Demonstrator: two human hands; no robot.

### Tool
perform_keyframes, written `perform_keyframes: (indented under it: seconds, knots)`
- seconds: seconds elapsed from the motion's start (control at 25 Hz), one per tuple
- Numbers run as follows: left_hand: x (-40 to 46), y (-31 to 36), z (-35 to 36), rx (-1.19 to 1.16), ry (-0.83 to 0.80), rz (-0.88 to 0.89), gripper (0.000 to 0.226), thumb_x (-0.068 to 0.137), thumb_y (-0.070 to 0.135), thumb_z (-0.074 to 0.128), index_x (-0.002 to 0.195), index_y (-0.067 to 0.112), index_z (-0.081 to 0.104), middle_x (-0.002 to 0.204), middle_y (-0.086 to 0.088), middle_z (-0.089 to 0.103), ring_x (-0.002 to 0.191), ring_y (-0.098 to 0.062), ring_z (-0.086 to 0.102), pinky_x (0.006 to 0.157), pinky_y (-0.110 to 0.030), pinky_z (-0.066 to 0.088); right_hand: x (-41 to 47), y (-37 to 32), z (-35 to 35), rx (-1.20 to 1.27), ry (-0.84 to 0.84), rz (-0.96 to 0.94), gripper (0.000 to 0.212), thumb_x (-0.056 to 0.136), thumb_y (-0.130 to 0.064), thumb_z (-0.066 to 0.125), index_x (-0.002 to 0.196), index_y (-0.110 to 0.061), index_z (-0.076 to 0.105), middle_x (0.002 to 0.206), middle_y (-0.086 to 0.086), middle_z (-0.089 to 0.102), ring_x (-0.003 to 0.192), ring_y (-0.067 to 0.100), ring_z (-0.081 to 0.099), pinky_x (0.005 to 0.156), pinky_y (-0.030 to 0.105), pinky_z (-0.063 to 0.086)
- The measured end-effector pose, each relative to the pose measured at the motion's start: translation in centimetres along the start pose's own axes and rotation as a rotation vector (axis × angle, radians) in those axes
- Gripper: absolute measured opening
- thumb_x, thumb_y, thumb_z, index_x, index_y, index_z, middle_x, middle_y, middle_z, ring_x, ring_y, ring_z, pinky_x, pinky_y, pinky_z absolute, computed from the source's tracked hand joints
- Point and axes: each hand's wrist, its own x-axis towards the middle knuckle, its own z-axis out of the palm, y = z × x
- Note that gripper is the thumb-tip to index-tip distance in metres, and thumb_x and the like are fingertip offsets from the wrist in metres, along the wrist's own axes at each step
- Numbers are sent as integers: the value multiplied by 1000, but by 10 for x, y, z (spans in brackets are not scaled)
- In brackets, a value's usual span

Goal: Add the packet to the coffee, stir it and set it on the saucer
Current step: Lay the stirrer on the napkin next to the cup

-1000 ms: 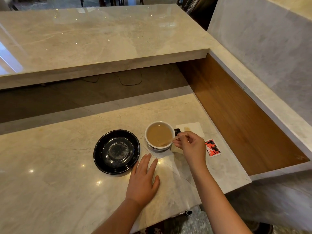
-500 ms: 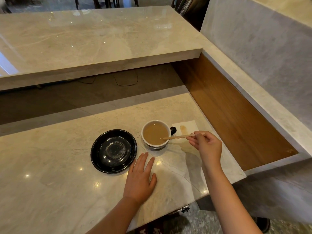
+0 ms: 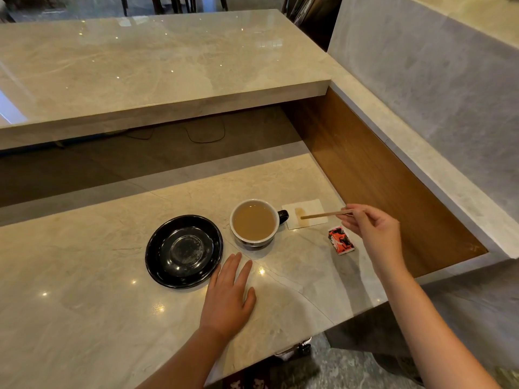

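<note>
The pale marble counter (image 3: 84, 276) held the round black glossy saucer (image 3: 184, 251), empty, just left of the white ceramic cup of milky coffee (image 3: 254, 222). The left hand (image 3: 229, 297) lay flat, fingers spread, nearest the saucer. The right hand (image 3: 373, 234) pinched the thin wooden stirrer (image 3: 323, 215), pointing left over the stained white napkin (image 3: 306, 213); the cup's handle faced it.

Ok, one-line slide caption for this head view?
Right hand holds the wooden stirrer over the stained napkin; coffee cup sits beside the empty black saucer.
</note>
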Motion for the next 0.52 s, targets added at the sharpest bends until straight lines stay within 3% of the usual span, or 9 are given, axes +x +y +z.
perform_keyframes:
  seconds: [0.08,0.16,0.28,0.4,0.52]
  knots:
    - [0,0,0,-2,-3,-2,53,88,31,52,138,17,38,147,-13,34,137,-24,22,110,-42,12,8,5,6,-195,-59,-188,18,89,-5,53,102,-6,67,95,9,70,83,13,69,74,21,57]
    - [-1,0,0,-4,-4,-5,53,89,31,53,138,18,38,148,-12,33,137,-24,21,111,-42,13,17,13,7,-477,-119,-504,18,85,2,59,100,-2,68,96,13,71,89,17,66,80,29,55]
    - [-1,0,0,-17,-2,-6,53,89,31,53,138,18,38,148,-12,33,137,-24,22,110,-42,14,22,31,2,-739,-303,-873,27,74,10,69,100,2,67,98,19,72,90,24,68,80,38,57]
    - [-1,-1,0,-9,-1,-3,53,90,33,51,139,19,37,148,-11,33,137,-23,21,110,-41,13,19,51,-8,-905,-447,-1011,43,65,6,77,106,-1,66,105,18,71,91,28,70,81,37,54]
    - [-2,-1,1,-3,-6,-6,53,90,32,53,140,20,36,149,-11,31,138,-22,19,111,-40,13,16,59,-16,-1010,-566,-960,56,63,6,78,115,-4,62,116,16,67,99,30,67,81,42,55]
